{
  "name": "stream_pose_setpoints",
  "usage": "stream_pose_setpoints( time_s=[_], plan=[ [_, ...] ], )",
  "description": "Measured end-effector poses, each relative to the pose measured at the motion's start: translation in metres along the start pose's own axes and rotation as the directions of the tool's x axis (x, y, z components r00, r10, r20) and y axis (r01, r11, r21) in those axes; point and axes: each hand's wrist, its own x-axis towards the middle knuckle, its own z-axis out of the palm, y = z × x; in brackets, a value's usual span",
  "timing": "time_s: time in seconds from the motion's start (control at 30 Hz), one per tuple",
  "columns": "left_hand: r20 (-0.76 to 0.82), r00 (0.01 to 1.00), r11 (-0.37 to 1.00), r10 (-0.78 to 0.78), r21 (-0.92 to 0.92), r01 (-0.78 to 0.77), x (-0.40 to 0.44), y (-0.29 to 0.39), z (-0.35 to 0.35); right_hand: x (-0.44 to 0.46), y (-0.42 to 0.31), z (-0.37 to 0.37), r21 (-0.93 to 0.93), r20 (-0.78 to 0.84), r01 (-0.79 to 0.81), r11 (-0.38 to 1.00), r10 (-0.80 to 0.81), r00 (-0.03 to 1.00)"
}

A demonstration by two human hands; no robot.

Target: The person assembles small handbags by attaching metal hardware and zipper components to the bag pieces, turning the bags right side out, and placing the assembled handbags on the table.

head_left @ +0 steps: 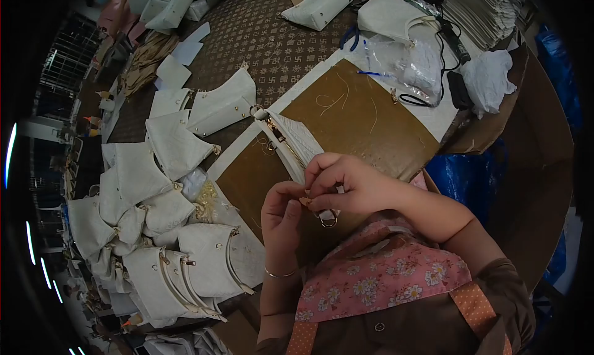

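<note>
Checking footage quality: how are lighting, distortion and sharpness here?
Head view: heavy fisheye curve with black corners; dim overall, with bright streaks along the left edge; glints on the clear plastic bag; left hand and right hand look fairly sharp.

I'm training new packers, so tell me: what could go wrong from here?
The left hand and right hand hide part of the white bag, so a misalignment might go unnoticed. Loose threads on the brown mat could catch in the bag's zipper. The heaped bags overlap and might slide.

Two hands (346, 180), one bracelet (280, 274), more than ten white bags (302, 138).
</note>
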Motion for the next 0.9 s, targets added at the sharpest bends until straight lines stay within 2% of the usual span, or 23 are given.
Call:
stream_pose_setpoints(
  time_s=[0.1, 0.17, 0.6, 0.67, 0.9],
  plan=[
    [-0.002, 1.000, 0.999, -0.003, 0.046, 0.003, 0.001, 0.001, 0.001, 0.000, -0.002, -0.005, -0.023, 0.035, -0.021, 1.000, 0.021, 0.999],
    [0.008, 1.000, 0.997, 0.012, 0.075, -0.012, 0.003, 0.000, 0.002, 0.000, -0.005, -0.010, 0.036, 0.107, -0.059, 0.998, 0.055, 0.993],
    [-0.045, 0.999, 0.997, 0.024, 0.080, -0.020, 0.002, -0.003, 0.007, 0.001, -0.004, -0.011, -0.003, 0.104, -0.070, 0.998, 0.070, 0.992],
    [-0.057, 0.998, 0.998, 0.004, 0.068, 0.000, 0.002, -0.004, 0.007, 0.000, -0.002, -0.007, -0.054, 0.032, 0.027, 0.998, -0.026, 0.999],
    [-0.074, 0.997, 0.999, -0.033, 0.033, 0.035, 0.002, -0.007, 0.008, -0.008, 0.000, 0.002, -0.049, -0.071, 0.030, 0.998, -0.033, 0.997]
  ],
)
